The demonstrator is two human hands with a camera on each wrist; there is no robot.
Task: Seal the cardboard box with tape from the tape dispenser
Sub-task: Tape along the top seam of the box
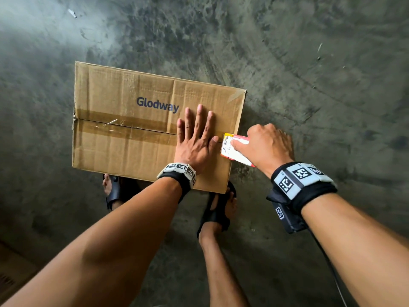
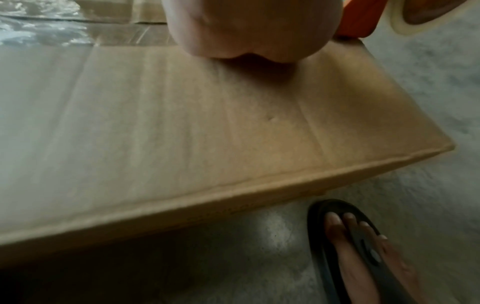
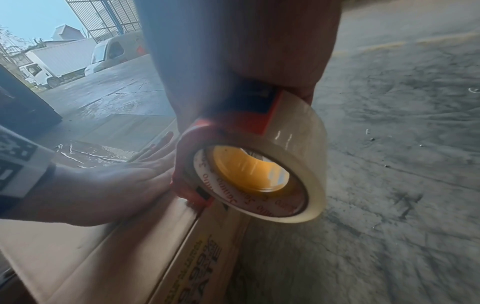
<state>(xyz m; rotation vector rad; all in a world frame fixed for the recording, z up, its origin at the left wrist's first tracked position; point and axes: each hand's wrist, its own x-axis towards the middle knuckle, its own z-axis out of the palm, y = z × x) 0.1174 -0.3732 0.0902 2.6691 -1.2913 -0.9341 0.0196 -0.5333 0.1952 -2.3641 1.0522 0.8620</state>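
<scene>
Left hand [image 1: 195,140] lay flat on top of the cardboard box [image 1: 124,149], fingers straight and spread, palm pressing near the right end of the centre seam. Right hand [image 1: 264,145] was curled around the tape dispenser [image 1: 234,149], gripping it from above at the box's right edge, just beside the left thumb. The dispenser's front end touched the box top where the seam meets that edge. In the right wrist view the roll of clear tape [image 3: 262,179] hung past the edge of the box, over the floor, with the orange dispenser body above it.

Both wrists wore black bands with square printed markers. Below the near edge of the box, two feet in black sandals [image 1: 215,209] stood on the floor, the left one partly hidden under the box.

The box sat on a grey concrete floor [image 1: 309,63], flaps closed. Shiny clear tape [image 1: 124,127] ran along the seam from the left end toward the left hand. The blue word "Glodway" was printed on the far flap.

Farther off, the right wrist view showed a white van [image 3: 111,53] and a white truck [image 3: 49,65] outside.
</scene>
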